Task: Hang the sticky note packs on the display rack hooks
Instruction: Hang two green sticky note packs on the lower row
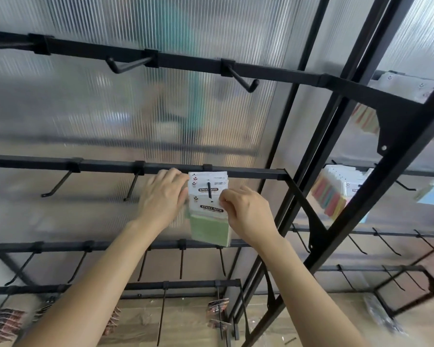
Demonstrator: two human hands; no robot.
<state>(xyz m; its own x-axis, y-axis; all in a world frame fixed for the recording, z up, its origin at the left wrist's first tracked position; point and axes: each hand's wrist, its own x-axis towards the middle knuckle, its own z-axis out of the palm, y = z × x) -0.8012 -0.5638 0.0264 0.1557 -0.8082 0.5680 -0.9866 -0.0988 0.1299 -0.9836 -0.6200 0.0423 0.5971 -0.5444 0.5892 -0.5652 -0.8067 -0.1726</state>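
We see through one wide-angle camera on the head, facing forward, close to the display rack, whose bars span the view from left to right.

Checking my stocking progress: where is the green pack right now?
Head view, centre: the green pack sits between the left hand and right hand, its top by a hook under the middle rail, in front of hung packs.
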